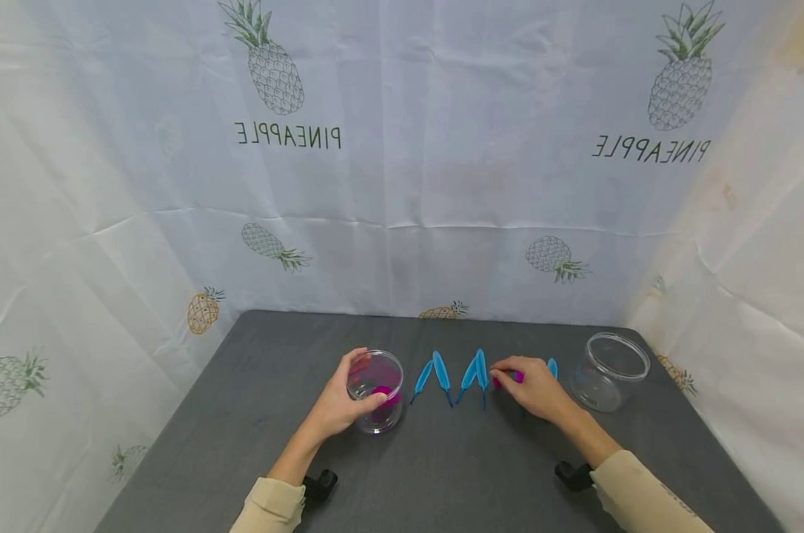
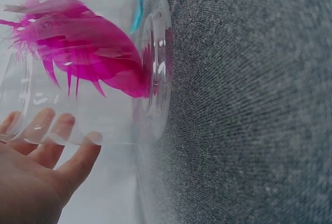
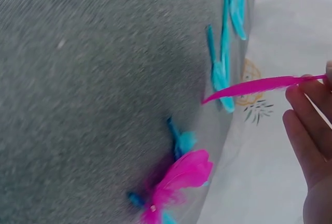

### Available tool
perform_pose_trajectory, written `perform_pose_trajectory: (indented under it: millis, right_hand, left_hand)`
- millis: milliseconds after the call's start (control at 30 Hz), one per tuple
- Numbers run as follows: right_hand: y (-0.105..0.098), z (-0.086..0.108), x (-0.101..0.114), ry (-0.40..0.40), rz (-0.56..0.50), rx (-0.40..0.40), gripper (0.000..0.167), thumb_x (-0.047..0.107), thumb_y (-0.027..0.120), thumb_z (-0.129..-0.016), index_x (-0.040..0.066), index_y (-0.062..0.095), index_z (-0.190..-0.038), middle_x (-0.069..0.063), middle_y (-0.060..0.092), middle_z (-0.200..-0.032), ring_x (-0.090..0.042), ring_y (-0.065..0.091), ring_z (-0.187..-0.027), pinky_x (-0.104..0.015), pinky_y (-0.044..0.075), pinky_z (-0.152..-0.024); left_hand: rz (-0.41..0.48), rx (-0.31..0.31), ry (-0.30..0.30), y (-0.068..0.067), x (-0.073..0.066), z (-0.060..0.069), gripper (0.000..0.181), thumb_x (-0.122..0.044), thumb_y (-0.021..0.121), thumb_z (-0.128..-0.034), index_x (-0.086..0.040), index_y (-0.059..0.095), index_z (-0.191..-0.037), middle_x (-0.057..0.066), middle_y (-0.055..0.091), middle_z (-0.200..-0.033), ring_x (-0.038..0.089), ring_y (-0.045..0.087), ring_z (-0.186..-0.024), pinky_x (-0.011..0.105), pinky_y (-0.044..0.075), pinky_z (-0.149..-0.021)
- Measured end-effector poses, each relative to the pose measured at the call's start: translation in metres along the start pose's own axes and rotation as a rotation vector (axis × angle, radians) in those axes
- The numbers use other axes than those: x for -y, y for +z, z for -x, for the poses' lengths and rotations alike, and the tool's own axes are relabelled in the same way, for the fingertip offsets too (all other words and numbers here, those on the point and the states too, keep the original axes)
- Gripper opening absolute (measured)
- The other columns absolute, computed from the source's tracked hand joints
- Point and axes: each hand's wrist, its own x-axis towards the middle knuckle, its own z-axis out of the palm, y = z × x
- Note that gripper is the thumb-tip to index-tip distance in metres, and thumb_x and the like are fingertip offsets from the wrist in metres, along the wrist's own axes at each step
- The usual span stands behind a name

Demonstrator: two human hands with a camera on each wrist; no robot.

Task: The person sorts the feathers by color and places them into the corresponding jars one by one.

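My left hand [image 1: 335,407] grips a transparent jar [image 1: 377,426] at the left of the dark table, thumb on the near side. Bright pink feathers [image 2: 93,47] stand inside the jar; I cannot tell how many. With its fingertips, my right hand [image 1: 537,386] pinches a pink feather [image 3: 254,86] by one end, above the table. Another pink feather [image 3: 187,171] lies beside or over blue feathers [image 3: 184,142], partly behind the right hand in the head view. Two pairs of blue feathers [image 1: 441,370] [image 1: 480,369] lie between the hands, each pair forming an upside-down V.
A second transparent jar [image 1: 605,389] stands at the table's right, just beyond the right hand. White curtains with pineapple prints [image 1: 402,178] hang behind and beside the grey table [image 1: 442,474]. Black wrist mounts [image 1: 320,485] stick out beside both forearms.
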Motion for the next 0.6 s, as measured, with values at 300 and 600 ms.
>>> perform_pose_trajectory:
  millis: [300, 600]
  right_hand:
    - [0.000, -0.008, 0.013, -0.020, -0.075, -0.071, 0.014, 0.003, 0.078, -0.088, 0.011, 0.079, -0.100, 0.002, 0.077, -0.093, -0.006, 0.069, -0.077, -0.028, 0.059, -0.066]
    - [0.001, -0.019, 0.027, 0.000, -0.179, -0.132, 0.012, 0.002, 0.077, -0.089, 0.008, 0.079, -0.100, -0.001, 0.077, -0.091, -0.008, 0.071, -0.077, -0.023, 0.059, -0.069]
  left_hand:
    - [0.006, -0.004, 0.020, 0.001, 0.003, -0.001, 0.086, -0.028, 0.084, -0.0837, -0.012, 0.035, -0.152, 0.013, 0.046, -0.151, 0.034, 0.042, -0.141, 0.058, 0.034, -0.115]
    - [0.006, -0.007, 0.000, 0.000, 0.001, 0.000, 0.086, -0.026, 0.084, -0.0841, -0.012, 0.034, -0.153, 0.012, 0.046, -0.151, 0.033, 0.041, -0.142, 0.057, 0.034, -0.116]
